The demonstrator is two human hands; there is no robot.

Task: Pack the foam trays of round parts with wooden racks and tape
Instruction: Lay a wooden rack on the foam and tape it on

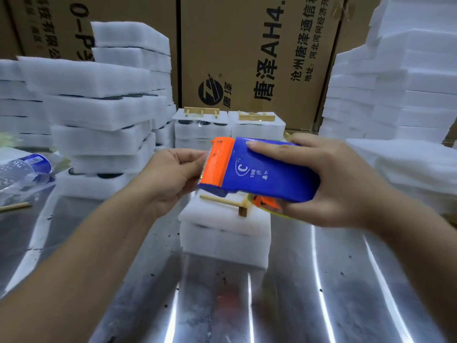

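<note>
Directly below: white foam tray stack (223, 233), wooden rack (223, 203) on top.
Right hand (331, 184): grips blue-and-orange tape dispenser (257, 169).
Left hand (170, 174): pinches at its serrated edge.

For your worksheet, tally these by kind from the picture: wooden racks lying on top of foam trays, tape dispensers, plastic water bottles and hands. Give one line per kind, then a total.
Wooden racks on foam trays: 3 (back left, back right, near one under the dispenser)
Tape dispenser: 1
Water bottle: 1
Hands: 2 (left hand, right hand)
Total: 7
</note>
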